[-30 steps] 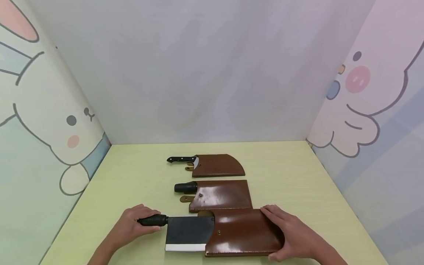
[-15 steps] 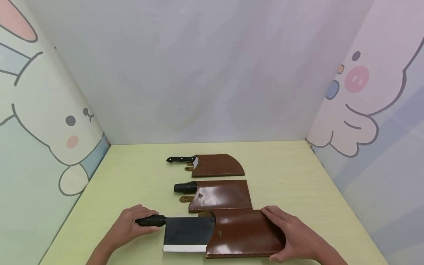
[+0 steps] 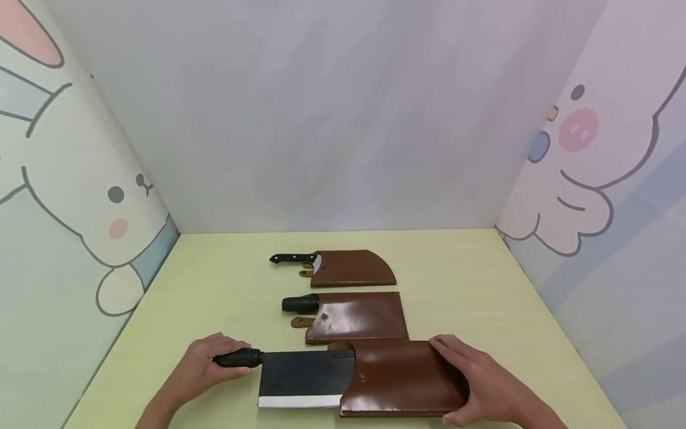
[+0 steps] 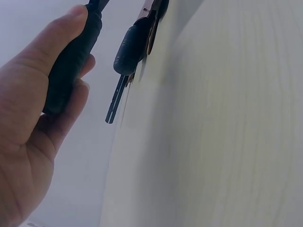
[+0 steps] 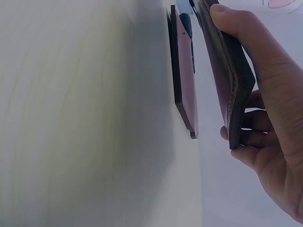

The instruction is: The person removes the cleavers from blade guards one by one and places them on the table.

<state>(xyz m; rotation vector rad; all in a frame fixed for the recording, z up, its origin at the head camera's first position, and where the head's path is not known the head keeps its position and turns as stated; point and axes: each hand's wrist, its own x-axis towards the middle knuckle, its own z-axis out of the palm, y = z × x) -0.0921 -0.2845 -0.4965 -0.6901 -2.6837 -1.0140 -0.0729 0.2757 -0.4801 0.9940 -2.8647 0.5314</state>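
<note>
My left hand (image 3: 211, 364) grips the black handle (image 4: 73, 61) of a cleaver (image 3: 305, 375) at the front of the table. The cleaver has a dark blade with a bright lower edge, and its far end is hidden inside a brown leather sheath (image 3: 404, 378). At the sheath's closed right end, my right hand (image 3: 485, 381) holds it with the thumb on the lower edge and the fingers on the upper edge. In the right wrist view the stitched end of this sheath (image 5: 229, 80) lies between thumb and fingers, raised off the tabletop.
Behind lies a second sheathed cleaver (image 3: 359, 316) with a black handle, close to the held sheath's upper edge. Farther back is a sheathed knife (image 3: 354, 268) with a curved end and riveted handle. Cartoon-printed walls (image 3: 579, 179) flank the pale table (image 3: 455, 268).
My left hand has moved slightly left with the cleaver, and my right hand slightly right with the sheath. More of the blade shows outside the sheath.
</note>
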